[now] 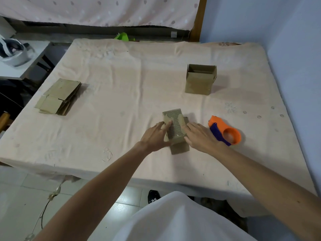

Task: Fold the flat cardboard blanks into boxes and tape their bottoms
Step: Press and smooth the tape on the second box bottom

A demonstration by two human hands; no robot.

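Head view: left hand [154, 136] and right hand [201, 136] flank an upturned cardboard box [175, 126] at the front of the cloth-covered table [121, 75]. Their fingers are straight and press its sides, probably to smooth down the bottom tape. The tape dispenser [225, 133] lies just beside the right hand. A finished box [199, 80] stands farther back, and flat blanks [59, 96] are stacked left.
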